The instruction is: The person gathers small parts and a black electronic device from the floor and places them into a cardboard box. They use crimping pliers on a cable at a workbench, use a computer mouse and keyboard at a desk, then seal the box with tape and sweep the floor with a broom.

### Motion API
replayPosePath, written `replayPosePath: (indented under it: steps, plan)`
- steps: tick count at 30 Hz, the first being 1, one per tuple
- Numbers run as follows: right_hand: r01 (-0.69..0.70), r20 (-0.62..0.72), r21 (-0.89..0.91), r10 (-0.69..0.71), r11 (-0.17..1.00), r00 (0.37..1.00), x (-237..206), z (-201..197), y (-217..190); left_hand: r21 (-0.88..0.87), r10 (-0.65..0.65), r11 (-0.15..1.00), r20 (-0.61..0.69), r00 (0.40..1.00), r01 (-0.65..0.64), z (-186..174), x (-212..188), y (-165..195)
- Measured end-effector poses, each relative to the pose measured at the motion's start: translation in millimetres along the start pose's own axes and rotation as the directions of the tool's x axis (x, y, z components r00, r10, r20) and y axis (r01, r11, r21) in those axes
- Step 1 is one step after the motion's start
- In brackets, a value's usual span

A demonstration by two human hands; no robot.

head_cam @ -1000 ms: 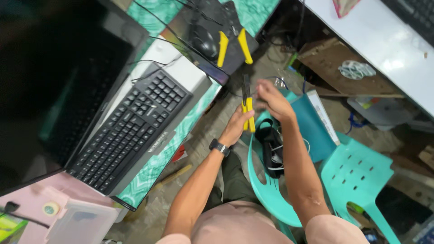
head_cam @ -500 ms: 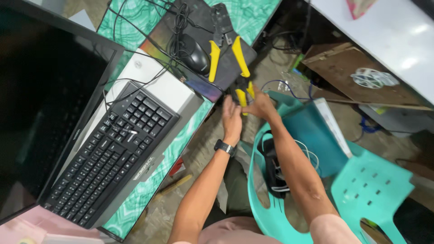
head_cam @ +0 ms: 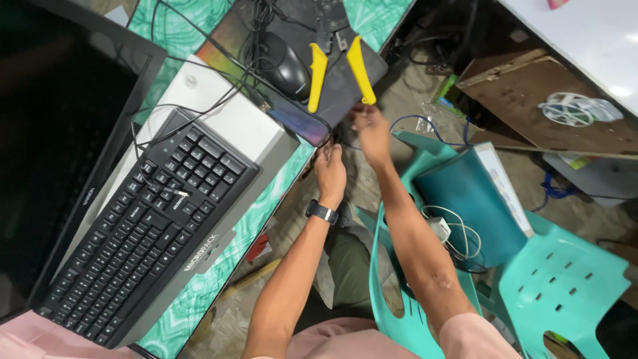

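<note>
1. We see our left hand (head_cam: 330,169) at the counter (head_cam: 199,292) edge, fingers pinched on a thin black cable (head_cam: 318,121) that runs back over the dark mat (head_cam: 345,80); whether the pinch is firm we cannot tell, the fingertips being small in the view.
2. Our right hand (head_cam: 372,129) sits just past the mat's near corner, fingers curled down at the same cable run; it looks closed on the cable, though what lies under the fingers is hidden.
3. The cable itself lies partly on the mat and partly hanging off the edge between our two hands; we judge it light, limp and springy, likely to slide through a loose grip; best taken close to its end with thumb and forefinger, not by the slack middle.
4. The yellow-handled crimping pliers (head_cam: 339,63) rest on the mat just beyond our right hand, handles spread and pointing toward us; we judge them stiff and fairly heavy, the coated handles the natural place to grasp.
5. A black mouse (head_cam: 286,66) lies left of the pliers; the black keyboard (head_cam: 143,233) sits on a white box (head_cam: 229,123) further left; a teal chair (head_cam: 565,279) and a blue wire (head_cam: 425,123) stand below the counter.
</note>
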State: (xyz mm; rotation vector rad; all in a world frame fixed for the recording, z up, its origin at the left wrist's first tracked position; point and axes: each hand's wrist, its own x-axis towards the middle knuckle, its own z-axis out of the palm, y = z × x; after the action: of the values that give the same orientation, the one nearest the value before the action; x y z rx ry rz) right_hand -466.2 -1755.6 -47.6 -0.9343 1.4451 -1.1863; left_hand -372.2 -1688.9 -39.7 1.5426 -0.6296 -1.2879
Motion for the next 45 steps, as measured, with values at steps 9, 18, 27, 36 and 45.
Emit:
replayPosePath:
  steps: [9,18,27,36,45]
  plan:
    - [0.486,-0.042,-0.314,-0.523,0.816,0.851,-6,-25,-97,-0.123,0.031,0.992,0.184,0.982,-0.008,11,-29,30]
    - [0.285,0.046,-0.666,-0.343,0.690,0.938,-11,-16,-110,-0.101,0.039,0.995,0.292,0.956,-0.009,7,-49,62]
    - [-0.135,0.121,0.263,0.107,0.955,0.987,-113,-96,-135,-0.520,-0.163,0.671,0.592,0.789,0.529,24,-90,95]
    - [-0.026,-0.217,0.150,0.059,0.988,0.974,-299,-156,-165,-0.158,0.034,0.927,0.939,0.343,0.340,28,-210,121]
    - [-0.125,-0.431,-0.240,0.010,0.963,0.902,-479,-205,-192,0.083,-0.063,0.992,0.978,0.201,-0.093,56,-360,85]
